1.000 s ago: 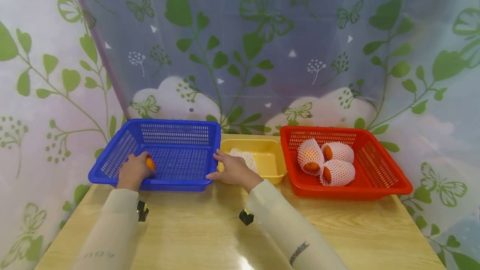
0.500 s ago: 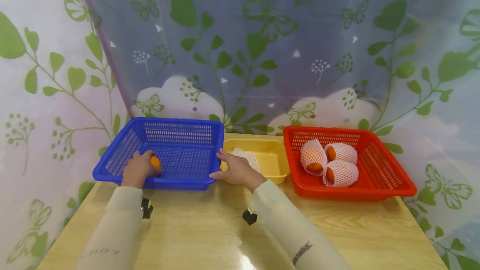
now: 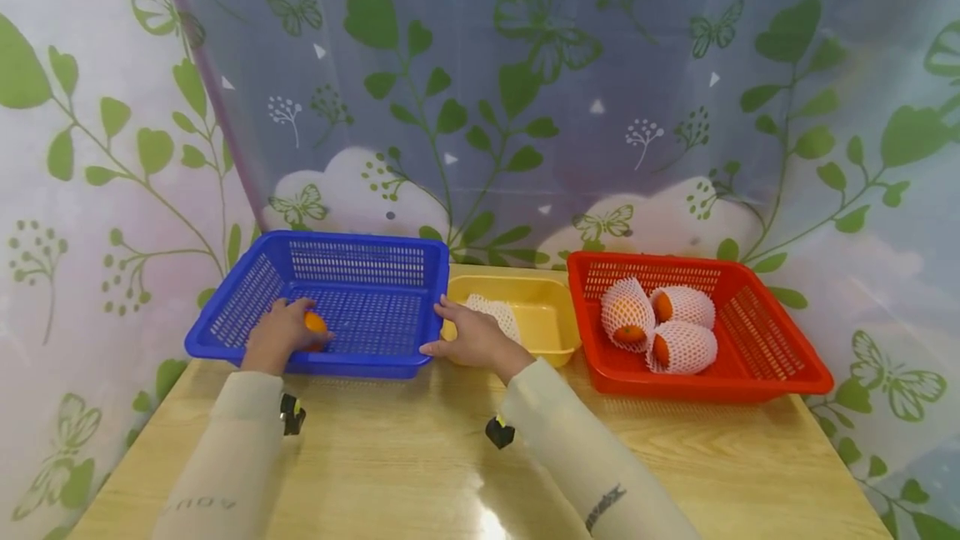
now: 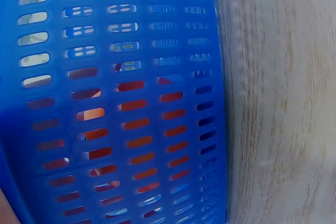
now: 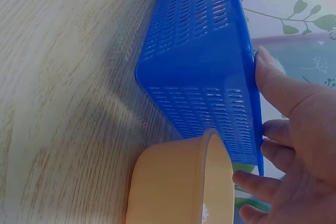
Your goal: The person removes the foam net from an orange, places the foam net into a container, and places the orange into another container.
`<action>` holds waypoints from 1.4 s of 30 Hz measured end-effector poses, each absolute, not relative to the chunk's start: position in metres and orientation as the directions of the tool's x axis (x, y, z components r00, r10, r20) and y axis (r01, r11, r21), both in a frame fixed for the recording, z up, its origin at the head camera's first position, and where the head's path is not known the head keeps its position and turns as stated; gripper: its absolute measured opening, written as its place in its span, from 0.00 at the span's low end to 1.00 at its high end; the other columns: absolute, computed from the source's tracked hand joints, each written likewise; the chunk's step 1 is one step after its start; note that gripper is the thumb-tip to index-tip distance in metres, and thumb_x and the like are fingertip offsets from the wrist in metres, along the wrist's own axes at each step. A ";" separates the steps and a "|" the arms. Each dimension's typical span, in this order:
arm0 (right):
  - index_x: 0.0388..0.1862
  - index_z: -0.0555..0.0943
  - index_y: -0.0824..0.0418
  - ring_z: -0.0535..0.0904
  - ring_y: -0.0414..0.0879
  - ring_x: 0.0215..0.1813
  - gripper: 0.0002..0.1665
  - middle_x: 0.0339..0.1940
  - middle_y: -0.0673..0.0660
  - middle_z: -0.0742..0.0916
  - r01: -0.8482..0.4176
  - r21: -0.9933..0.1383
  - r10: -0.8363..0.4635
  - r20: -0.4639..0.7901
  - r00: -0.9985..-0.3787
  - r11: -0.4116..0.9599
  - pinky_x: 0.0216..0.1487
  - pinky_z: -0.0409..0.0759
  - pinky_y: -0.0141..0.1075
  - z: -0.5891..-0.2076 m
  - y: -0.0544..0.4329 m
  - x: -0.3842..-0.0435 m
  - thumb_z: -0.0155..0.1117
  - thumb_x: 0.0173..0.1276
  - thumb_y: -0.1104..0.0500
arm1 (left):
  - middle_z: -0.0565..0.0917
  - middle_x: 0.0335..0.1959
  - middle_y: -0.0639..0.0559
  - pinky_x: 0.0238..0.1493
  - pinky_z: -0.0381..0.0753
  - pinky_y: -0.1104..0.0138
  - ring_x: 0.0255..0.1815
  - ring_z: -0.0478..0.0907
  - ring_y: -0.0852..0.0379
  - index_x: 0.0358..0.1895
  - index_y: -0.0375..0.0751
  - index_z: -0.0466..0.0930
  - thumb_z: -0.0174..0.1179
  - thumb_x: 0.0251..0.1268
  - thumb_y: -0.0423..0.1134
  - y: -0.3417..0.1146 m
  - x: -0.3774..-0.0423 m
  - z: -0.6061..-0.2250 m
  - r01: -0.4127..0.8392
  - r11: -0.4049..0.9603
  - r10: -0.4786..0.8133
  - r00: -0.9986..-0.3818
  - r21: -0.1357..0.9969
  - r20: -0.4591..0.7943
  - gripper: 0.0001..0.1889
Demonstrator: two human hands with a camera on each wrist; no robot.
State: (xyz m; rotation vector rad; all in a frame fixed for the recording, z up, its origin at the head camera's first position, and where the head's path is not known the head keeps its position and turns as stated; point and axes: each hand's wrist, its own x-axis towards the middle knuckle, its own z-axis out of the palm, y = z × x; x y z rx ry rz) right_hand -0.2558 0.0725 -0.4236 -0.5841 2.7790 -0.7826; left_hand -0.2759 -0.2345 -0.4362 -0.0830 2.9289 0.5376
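Inside the front left of the blue basket (image 3: 375, 319), my left hand (image 3: 276, 333) holds an orange (image 3: 315, 322) between thumb and fingers. The hand hides part of the fruit. In the left wrist view, orange patches (image 4: 139, 141) show through the slots of the basket wall. My right hand (image 3: 472, 337) rests its thumb and fingertips on the basket's right rim, the fingers (image 5: 278, 132) fairly straight. Below that hand is a yellow tray (image 3: 540, 327) with a white foam net (image 3: 495, 312) in it.
A red basket (image 3: 772, 332) stands at the right on the wooden table (image 3: 390, 457). It contains three oranges in foam nets, among them a front one (image 3: 686, 347). A patterned curtain (image 3: 480, 107) hangs directly behind the containers.
The head view has shifted slightly, so everything sits a little further right. Slightly more of the orange shows beside my left hand. My right hand stays on the basket rim.
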 end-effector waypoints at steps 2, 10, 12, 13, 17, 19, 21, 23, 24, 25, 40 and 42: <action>0.75 0.62 0.58 0.57 0.53 0.76 0.48 0.78 0.51 0.60 -0.321 -0.540 -0.426 -0.078 -0.901 0.778 0.73 0.56 0.53 -0.423 0.073 -0.256 0.66 0.63 0.39 | 0.64 0.61 0.23 0.50 0.71 0.36 0.57 0.66 0.24 0.66 0.35 0.67 0.66 0.56 0.51 -0.235 -0.276 -0.436 -0.084 0.931 -0.029 -0.987 0.355 -0.158 0.37; 0.75 0.62 0.59 0.57 0.53 0.76 0.47 0.78 0.52 0.60 -0.323 -0.548 -0.430 -0.074 -0.900 0.772 0.73 0.57 0.52 -0.424 0.073 -0.256 0.66 0.63 0.40 | 0.65 0.58 0.21 0.52 0.67 0.32 0.58 0.61 0.21 0.61 0.33 0.70 0.52 0.62 0.35 -0.236 -0.276 -0.441 -0.160 0.917 -0.125 -0.985 0.366 -0.119 0.23; 0.75 0.62 0.59 0.57 0.53 0.76 0.48 0.78 0.51 0.59 -0.321 -0.547 -0.428 -0.077 -0.901 0.773 0.74 0.56 0.52 -0.424 0.073 -0.256 0.66 0.63 0.40 | 0.64 0.58 0.19 0.53 0.64 0.29 0.59 0.59 0.18 0.61 0.31 0.70 0.50 0.62 0.33 -0.235 -0.275 -0.441 -0.170 0.919 -0.141 -0.984 0.355 -0.105 0.22; 0.75 0.61 0.59 0.57 0.53 0.76 0.48 0.78 0.51 0.59 -0.319 -0.547 -0.426 -0.078 -0.901 0.774 0.74 0.56 0.52 -0.425 0.072 -0.256 0.66 0.63 0.40 | 0.63 0.58 0.18 0.53 0.63 0.28 0.60 0.58 0.17 0.61 0.31 0.69 0.49 0.63 0.33 -0.234 -0.275 -0.441 -0.178 0.920 -0.151 -0.983 0.348 -0.103 0.22; 0.75 0.61 0.58 0.57 0.53 0.76 0.48 0.78 0.51 0.59 -0.315 -0.543 -0.424 -0.084 -0.902 0.778 0.74 0.56 0.52 -0.425 0.072 -0.256 0.66 0.63 0.39 | 0.60 0.59 0.15 0.51 0.59 0.23 0.61 0.54 0.15 0.61 0.27 0.68 0.48 0.63 0.32 -0.231 -0.273 -0.438 -0.200 0.926 -0.176 -0.979 0.322 -0.101 0.22; 0.75 0.61 0.58 0.57 0.53 0.76 0.47 0.78 0.51 0.59 -0.314 -0.548 -0.424 -0.082 -0.902 0.775 0.73 0.57 0.52 -0.425 0.072 -0.256 0.66 0.63 0.39 | 0.59 0.59 0.15 0.50 0.58 0.22 0.61 0.53 0.15 0.61 0.27 0.68 0.47 0.63 0.32 -0.230 -0.273 -0.438 -0.202 0.925 -0.180 -0.979 0.323 -0.096 0.22; 0.75 0.61 0.58 0.57 0.53 0.76 0.47 0.78 0.51 0.59 -0.312 -0.552 -0.423 -0.083 -0.902 0.774 0.73 0.57 0.53 -0.425 0.073 -0.256 0.66 0.63 0.39 | 0.59 0.59 0.15 0.49 0.57 0.22 0.62 0.52 0.16 0.60 0.27 0.68 0.48 0.63 0.32 -0.230 -0.272 -0.437 -0.198 0.924 -0.178 -0.980 0.327 -0.090 0.22; 0.75 0.61 0.58 0.57 0.53 0.76 0.48 0.78 0.51 0.59 -0.310 -0.555 -0.423 -0.083 -0.902 0.771 0.73 0.57 0.53 -0.425 0.073 -0.256 0.66 0.63 0.39 | 0.59 0.59 0.16 0.49 0.57 0.21 0.62 0.51 0.16 0.60 0.28 0.67 0.52 0.61 0.33 -0.230 -0.272 -0.437 -0.194 0.922 -0.176 -0.981 0.335 -0.082 0.23; 0.75 0.61 0.58 0.57 0.53 0.76 0.48 0.78 0.51 0.59 -0.310 -0.557 -0.422 -0.083 -0.903 0.771 0.73 0.57 0.53 -0.425 0.073 -0.256 0.66 0.63 0.39 | 0.59 0.59 0.16 0.49 0.56 0.21 0.62 0.51 0.16 0.60 0.28 0.67 0.53 0.60 0.34 -0.230 -0.272 -0.438 -0.191 0.921 -0.175 -0.982 0.339 -0.077 0.24; 0.75 0.61 0.58 0.57 0.54 0.76 0.48 0.78 0.51 0.59 -0.309 -0.557 -0.422 -0.083 -0.903 0.771 0.73 0.57 0.53 -0.425 0.073 -0.256 0.66 0.63 0.39 | 0.58 0.59 0.16 0.49 0.56 0.21 0.63 0.50 0.16 0.61 0.28 0.66 0.55 0.59 0.34 -0.230 -0.272 -0.438 -0.189 0.920 -0.174 -0.982 0.342 -0.075 0.25; 0.76 0.60 0.59 0.56 0.53 0.77 0.47 0.78 0.53 0.59 -0.337 -0.523 -0.441 -0.083 -0.894 0.783 0.73 0.55 0.55 -0.424 0.073 -0.255 0.64 0.65 0.39 | 0.52 0.69 0.20 0.56 0.54 0.25 0.68 0.48 0.21 0.68 0.35 0.61 0.53 0.68 0.42 -0.233 -0.276 -0.438 -0.173 0.894 -0.180 -0.983 0.414 -0.023 0.28; 0.76 0.60 0.59 0.56 0.53 0.77 0.47 0.79 0.53 0.58 -0.353 -0.499 -0.447 -0.079 -0.891 0.792 0.73 0.56 0.55 -0.423 0.073 -0.255 0.62 0.66 0.38 | 0.52 0.69 0.21 0.58 0.54 0.26 0.69 0.48 0.22 0.68 0.35 0.62 0.52 0.69 0.43 -0.233 -0.275 -0.437 -0.164 0.888 -0.182 -0.983 0.429 0.000 0.27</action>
